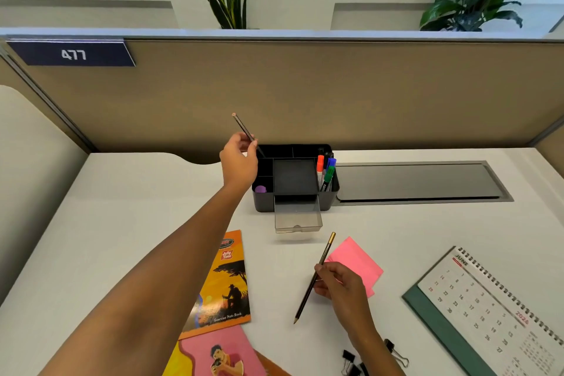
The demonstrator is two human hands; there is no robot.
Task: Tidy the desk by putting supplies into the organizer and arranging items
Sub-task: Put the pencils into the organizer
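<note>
At the organizer's (295, 180) rear-left corner, the left hand (239, 162) pinches a pencil (245, 133), tip directed down into a back compartment, long axis tilted up-left. The right hand (340, 281) grips a second pencil (314, 278) above the counter (122, 223), well short of the organizer, axis diagonal. Count: two pencils, three or four markers (325, 171), one organizer.

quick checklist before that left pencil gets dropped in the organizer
1. Left hand grips its pencil: ok.
2. Pencil tip over the organizer back-left compartment: ok.
3. That compartment free of clutter: cannot tell, hand hides part.
4. Markers stand clear on the far side: ok.
5. Right hand holds the second pencil securely: ok.
6. Clear drawer closed: not ok, pulled out.
</note>
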